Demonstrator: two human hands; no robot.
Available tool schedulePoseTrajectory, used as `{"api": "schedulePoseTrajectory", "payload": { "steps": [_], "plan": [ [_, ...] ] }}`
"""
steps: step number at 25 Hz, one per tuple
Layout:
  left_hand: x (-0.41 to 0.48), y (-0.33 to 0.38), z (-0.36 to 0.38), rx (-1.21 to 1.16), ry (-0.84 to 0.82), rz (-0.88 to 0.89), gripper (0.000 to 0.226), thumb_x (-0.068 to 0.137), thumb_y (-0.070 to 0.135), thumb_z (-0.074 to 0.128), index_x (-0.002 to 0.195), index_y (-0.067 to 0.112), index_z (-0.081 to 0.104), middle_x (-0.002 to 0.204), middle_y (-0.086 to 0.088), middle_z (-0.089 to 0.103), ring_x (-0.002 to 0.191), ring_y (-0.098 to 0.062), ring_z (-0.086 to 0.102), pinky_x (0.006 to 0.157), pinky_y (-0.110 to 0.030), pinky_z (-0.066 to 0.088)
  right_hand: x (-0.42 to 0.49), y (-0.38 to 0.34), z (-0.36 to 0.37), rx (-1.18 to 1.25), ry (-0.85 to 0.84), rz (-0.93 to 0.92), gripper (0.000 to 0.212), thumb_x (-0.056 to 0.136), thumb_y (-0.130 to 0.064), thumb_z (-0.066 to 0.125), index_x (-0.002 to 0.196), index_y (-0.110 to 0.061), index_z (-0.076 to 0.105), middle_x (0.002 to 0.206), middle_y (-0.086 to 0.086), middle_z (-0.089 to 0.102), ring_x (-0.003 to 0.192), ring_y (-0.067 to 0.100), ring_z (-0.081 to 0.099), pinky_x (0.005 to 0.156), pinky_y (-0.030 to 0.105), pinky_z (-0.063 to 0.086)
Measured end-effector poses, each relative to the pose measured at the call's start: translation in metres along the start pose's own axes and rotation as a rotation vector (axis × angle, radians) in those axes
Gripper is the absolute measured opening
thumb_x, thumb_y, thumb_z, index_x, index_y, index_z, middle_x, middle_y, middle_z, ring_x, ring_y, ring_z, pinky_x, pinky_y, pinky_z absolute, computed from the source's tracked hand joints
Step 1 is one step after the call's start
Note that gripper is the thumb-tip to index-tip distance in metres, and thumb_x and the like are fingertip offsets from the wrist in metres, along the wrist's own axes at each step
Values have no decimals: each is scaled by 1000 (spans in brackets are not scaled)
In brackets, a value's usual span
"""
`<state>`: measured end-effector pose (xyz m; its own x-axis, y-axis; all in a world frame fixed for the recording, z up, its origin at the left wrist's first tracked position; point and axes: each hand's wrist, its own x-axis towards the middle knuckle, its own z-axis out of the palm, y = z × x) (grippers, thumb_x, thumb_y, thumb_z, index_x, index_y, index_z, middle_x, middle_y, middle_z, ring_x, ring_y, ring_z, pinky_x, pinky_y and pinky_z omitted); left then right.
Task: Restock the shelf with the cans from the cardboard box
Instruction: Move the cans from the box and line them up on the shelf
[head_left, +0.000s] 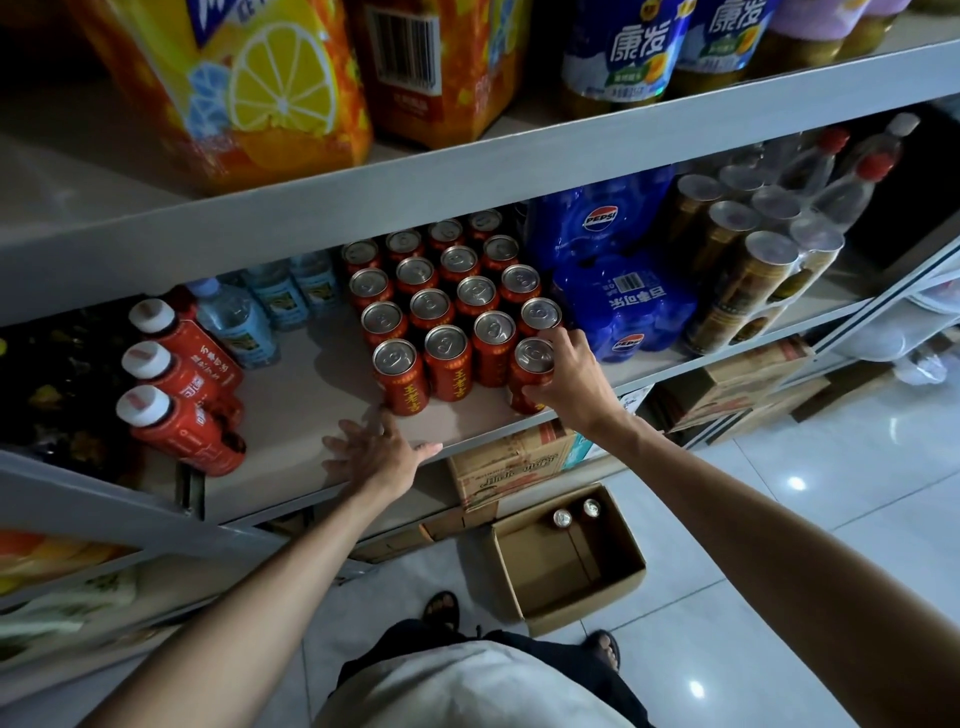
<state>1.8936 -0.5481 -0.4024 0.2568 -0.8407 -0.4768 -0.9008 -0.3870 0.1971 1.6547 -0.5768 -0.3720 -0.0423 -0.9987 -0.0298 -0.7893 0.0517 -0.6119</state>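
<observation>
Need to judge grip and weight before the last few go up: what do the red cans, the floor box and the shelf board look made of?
Red cans: likely metal, with shiny silver pull-tab tops and glossy printed red sides. The right hand holds one. Cardboard box: plain brown corrugated card, matte, flaps open. Shelf board: smooth pale surface, possibly laminate, in a grey-painted frame that looks like metal.

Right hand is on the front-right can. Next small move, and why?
Probably release it: the red can under the right hand stands upright at the front row's right end. Then reach down, since two cans remain in the cardboard box.
</observation>
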Motion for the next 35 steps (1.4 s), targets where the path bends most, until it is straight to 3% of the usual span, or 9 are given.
{"api": "schedulePoseTrajectory", "payload": {
  "steps": [6, 11, 16, 19, 22, 24, 28, 32, 35],
  "plan": [
    [-3, -6, 5, -11, 0, 19, 93, 83, 65, 55, 149, 15, 15, 157, -25, 10, 143, -49, 12, 113, -63, 21, -15, 0, 1, 84, -3, -14, 95, 71, -18, 82, 146, -20, 24, 135, 13, 32, 125, 28, 38, 105, 40, 41],
    [-54, 4, 37, -153, 381, 334, 35, 91, 34, 58, 122, 18, 52, 125, -8, 57, 117, -27, 50, 97, -41, 43, -75, 61, 5, 150, 168, 17, 87, 76, -16, 79, 144, -18, 26, 135, 13, 36, 120, 19, 43, 97, 33, 44],
    [-64, 65, 97, -142, -216, 616, 16, 87, 17, 61, 103, 14, 62, 94, -4, 70, 91, -25, 65, 80, -37, 53, -134, 144, 21, 125, 36, 311, 42, 83, -11, 72, 122, -7, 57, 109, 12, 56, 90, 19, 55, 74, 25, 43],
    [-43, 96, 160, -102, -531, 483, 26, 88, 12, 63, 112, 5, 60, 95, -8, 62, 91, -21, 59, 76, -23, 43, -158, 202, 57, 83, -128, 399, 31, 80, -23, 69, 107, -8, 64, 99, 8, 56, 86, 27, 58, 70, 25, 40],
    [-8, 113, 235, -256, -666, 109, 23, 93, 12, 57, 116, 11, 51, 94, -7, 54, 84, -20, 55, 62, -21, 42, -172, 277, 111, 53, -292, 447, 33, 81, -28, 65, 108, -11, 60, 102, 9, 53, 89, 31, 58, 72, 37, 51],
    [29, 116, 304, -452, -733, -221, 25, 96, 18, 52, 121, 13, 49, 107, -10, 53, 98, -29, 58, 80, -31, 48, -170, 340, 162, 36, -424, 454, 43, 84, -32, 67, 119, -11, 55, 111, 8, 50, 94, 27, 56, 77, 37, 52],
    [110, 101, 453, -485, -586, -425, 45, 93, 25, 56, 134, 9, 46, 116, -8, 47, 114, -31, 53, 87, -36, 44, -135, 455, 268, -5, -574, 431, 65, 81, -44, 67, 129, -9, 43, 116, 13, 48, 90, 30, 56, 76, 40, 53],
    [179, 68, 584, -450, -499, -553, 50, 91, 31, 58, 133, 9, 45, 125, -7, 52, 107, -26, 52, 77, -31, 43, -87, 547, 378, -52, -500, 513, 92, 74, -46, 73, 148, -21, 25, 132, 10, 42, 104, 36, 58, 75, 35, 44],
    [214, 49, 641, -482, -504, -589, 32, 94, 27, 53, 122, 12, 52, 105, -9, 56, 85, -23, 53, 72, -28, 43, -59, 578, 459, -143, -495, 368, 87, 78, -51, 68, 148, -24, 24, 140, 8, 36, 105, 36, 59, 71, 35, 39]
  ]
}}
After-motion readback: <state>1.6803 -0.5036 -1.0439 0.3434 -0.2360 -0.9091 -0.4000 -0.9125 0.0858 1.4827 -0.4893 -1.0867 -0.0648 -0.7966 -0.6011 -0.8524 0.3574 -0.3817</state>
